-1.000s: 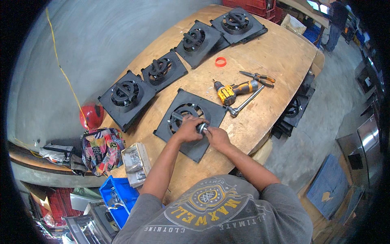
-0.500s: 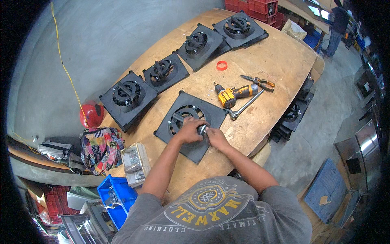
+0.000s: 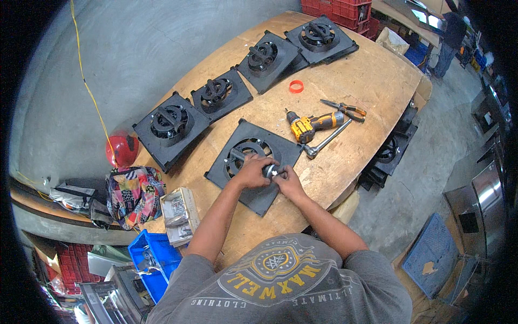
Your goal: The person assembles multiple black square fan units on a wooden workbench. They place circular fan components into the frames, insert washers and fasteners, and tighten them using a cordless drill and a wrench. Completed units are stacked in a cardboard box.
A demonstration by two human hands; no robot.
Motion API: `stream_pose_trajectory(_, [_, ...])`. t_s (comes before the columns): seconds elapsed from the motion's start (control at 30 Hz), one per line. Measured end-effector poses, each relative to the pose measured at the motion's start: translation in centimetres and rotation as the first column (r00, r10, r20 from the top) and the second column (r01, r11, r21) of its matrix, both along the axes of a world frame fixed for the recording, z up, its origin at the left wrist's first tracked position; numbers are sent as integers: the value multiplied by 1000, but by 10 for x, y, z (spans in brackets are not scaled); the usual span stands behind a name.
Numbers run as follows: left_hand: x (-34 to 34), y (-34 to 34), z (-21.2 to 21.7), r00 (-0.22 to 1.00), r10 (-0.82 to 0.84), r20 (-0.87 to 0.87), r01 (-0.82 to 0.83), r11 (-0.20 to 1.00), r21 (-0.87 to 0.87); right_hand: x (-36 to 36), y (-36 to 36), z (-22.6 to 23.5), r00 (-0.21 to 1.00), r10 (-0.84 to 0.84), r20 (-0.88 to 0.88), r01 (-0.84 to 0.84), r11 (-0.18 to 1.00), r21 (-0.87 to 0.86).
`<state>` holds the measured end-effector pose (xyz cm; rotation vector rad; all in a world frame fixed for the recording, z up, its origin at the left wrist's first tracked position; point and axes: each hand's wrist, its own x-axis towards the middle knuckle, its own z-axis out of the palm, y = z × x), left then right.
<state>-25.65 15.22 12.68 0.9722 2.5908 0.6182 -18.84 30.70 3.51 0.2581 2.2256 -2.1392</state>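
Observation:
In front of me lies a square black plate (image 3: 258, 202) with a round, fan-like opening and a dark bar across it. Over its near right part, my left hand (image 3: 256, 171) is closed around a small round dark piece with a pale metallic rim (image 3: 268, 171). My right hand (image 3: 290, 183) meets that piece from the right, its fingertips pinched at the side facing it. A small whitish bit shows between the hands; whatever the right fingertips grip is too small to make out.
Several similar black plates (image 3: 171, 125) line the table's far left side. A yellow cordless drill (image 3: 303, 128), a ratchet wrench (image 3: 327, 141), pliers (image 3: 345, 109) and a red ring (image 3: 295, 87) lie to the right. A hardware box (image 3: 181, 217) and blue bin (image 3: 162, 259) stand left; a person (image 3: 449, 43) is far right.
My right fingers have shifted slightly and drawn up at the round piece, so a whitish bit now shows between the hands. The left hand keeps its hold.

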Motion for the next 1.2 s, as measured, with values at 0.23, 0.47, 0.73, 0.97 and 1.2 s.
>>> stream_pose_trajectory(0.23, [-1, 0, -1, 1000, 1, 6, -1, 1000, -17, -2, 4, 2, 992, 69, 103, -66, 997, -31])
stream_pose_trajectory(0.47, [-3, 0, -2, 999, -9, 43, 10, 1000, -20, -6, 14, 16, 982, 88, 165, -86, 996, -16])
stream_pose_trajectory(0.73, [-2, 0, -2, 1000, -4, 12, 5, 1000, -21, -5, 6, 5, 977, 28, 212, -29, 1000, 2])
stream_pose_trajectory(0.97, [-2, 0, -1, 1000, 5, 21, -5, 1000, -19, -8, 6, -11, 998, 41, 47, -42, 999, 6])
stream_pose_trajectory(1.2, [-2, 0, -2, 1000, -3, 3, 3, 1000, -21, -10, 8, -10, 984, 117, 134, -103, 989, -111])
